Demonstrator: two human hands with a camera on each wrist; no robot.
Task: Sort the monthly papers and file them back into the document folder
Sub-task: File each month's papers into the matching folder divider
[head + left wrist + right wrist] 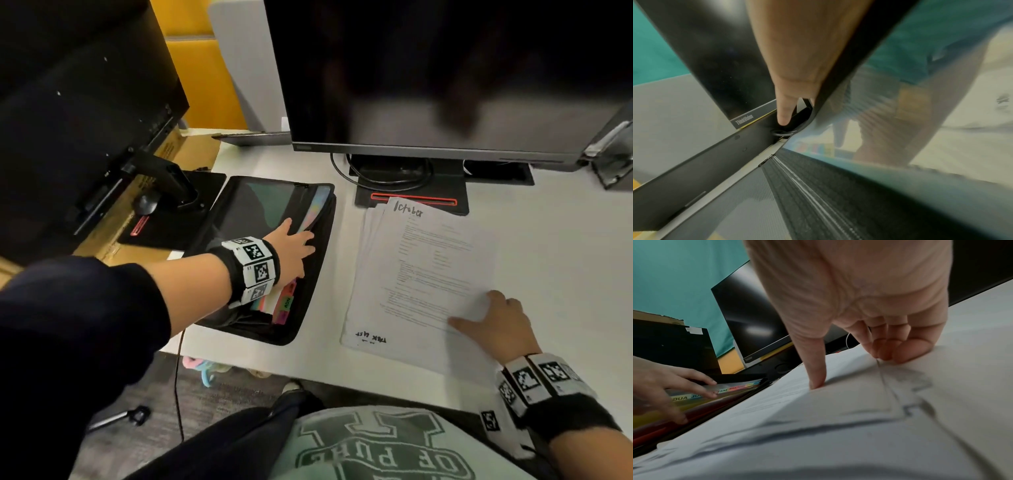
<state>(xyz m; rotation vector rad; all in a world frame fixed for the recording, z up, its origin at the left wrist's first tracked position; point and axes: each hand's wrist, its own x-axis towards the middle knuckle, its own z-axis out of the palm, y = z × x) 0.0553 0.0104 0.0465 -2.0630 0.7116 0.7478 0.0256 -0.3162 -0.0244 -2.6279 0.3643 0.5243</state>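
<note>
A black document folder lies open at the left of the white desk, its coloured month tabs showing. My left hand reaches into it with straight, spread fingers among the dividers. Its thumb lies on the other side of a translucent divider. To the right lies a stack of white papers, with "October" handwritten on the top sheet. My right hand is on the stack's near right corner. The thumb presses on the top sheet and the curled fingertips catch its edge.
A large dark monitor stands behind the papers, and its base touches the stack's far edge. A second monitor stands at the left on an arm, with a mouse below it. The desk's front edge runs just below the folder.
</note>
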